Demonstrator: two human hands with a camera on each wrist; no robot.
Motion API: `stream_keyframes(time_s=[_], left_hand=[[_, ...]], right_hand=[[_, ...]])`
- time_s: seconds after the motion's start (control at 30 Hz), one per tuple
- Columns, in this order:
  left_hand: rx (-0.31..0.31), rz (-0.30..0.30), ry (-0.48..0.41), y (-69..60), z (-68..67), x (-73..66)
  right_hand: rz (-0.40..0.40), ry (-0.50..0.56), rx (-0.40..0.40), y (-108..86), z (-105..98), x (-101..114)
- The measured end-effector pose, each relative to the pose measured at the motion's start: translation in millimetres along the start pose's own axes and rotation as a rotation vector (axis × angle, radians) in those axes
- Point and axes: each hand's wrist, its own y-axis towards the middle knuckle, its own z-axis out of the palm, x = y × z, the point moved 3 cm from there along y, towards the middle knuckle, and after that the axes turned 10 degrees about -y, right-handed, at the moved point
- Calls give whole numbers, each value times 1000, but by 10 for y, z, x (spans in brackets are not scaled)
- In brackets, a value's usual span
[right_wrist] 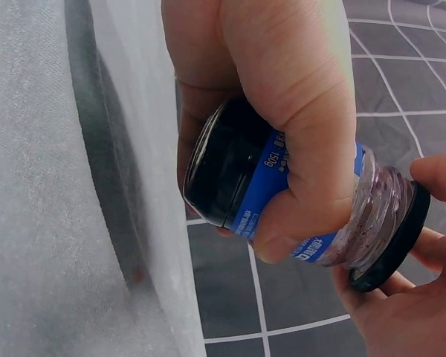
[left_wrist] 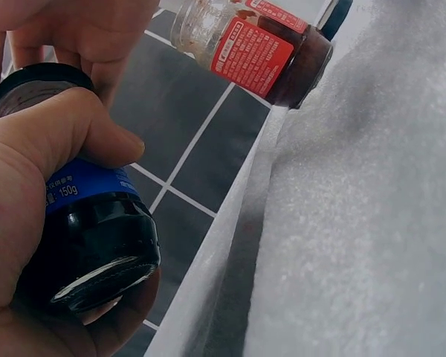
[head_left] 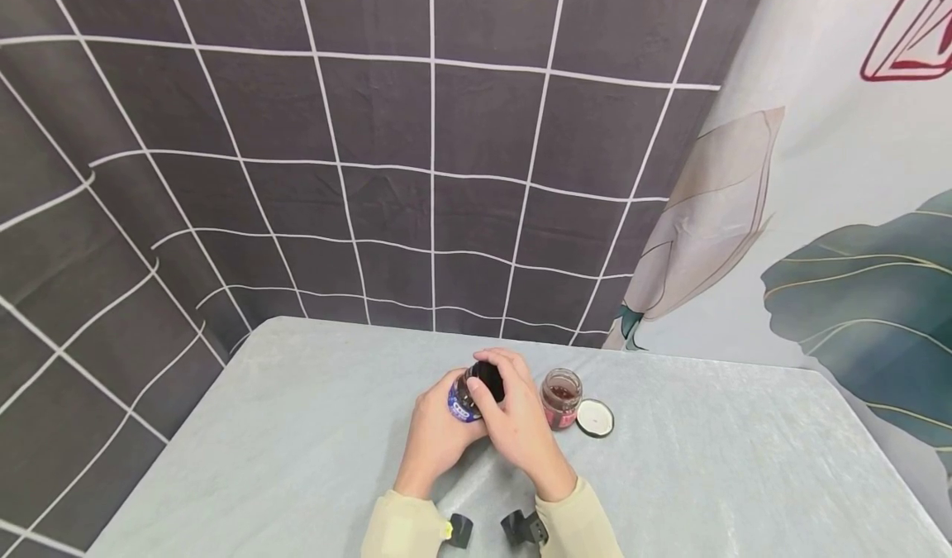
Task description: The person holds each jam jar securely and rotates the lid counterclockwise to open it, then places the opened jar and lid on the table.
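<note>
A glass jar with a blue label and dark contents is held above the table by my left hand, whose thumb and fingers wrap around its body. My right hand grips the black lid at the jar's mouth, fingers around its rim. In the right wrist view the lid sits tilted at the mouth, and the glass threads show below it. The left wrist view shows the jar's dark base and the left thumb across the blue label.
Just right of the hands, an open jar with a red label and dark red contents stands on the grey-covered table. Beside it a lid lies with its white inside up. A dark gridded curtain hangs behind.
</note>
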Motion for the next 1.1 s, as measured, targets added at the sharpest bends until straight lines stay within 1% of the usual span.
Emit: stream_keyframes(time_s=[0.2, 0.4, 0.5, 0.67, 0.9, 1.1], left_hand=[[-10, -9, -9, 2, -11, 11], [-10, -26, -7, 5, -25, 17], [-16, -36, 1, 6, -35, 18], [-28, -32, 16, 11, -47, 25], [-35, -44, 10, 8, -60, 25], [-36, -50, 7, 8, -72, 20]], right_hand=[[20, 1, 4, 2, -2, 0], [20, 1, -5, 3, -5, -4], [14, -6, -14, 4, -4, -8], [5, -4, -29, 14, -7, -4], [13, -39, -70, 16, -12, -12], [3, -62, -55, 15, -2, -21]])
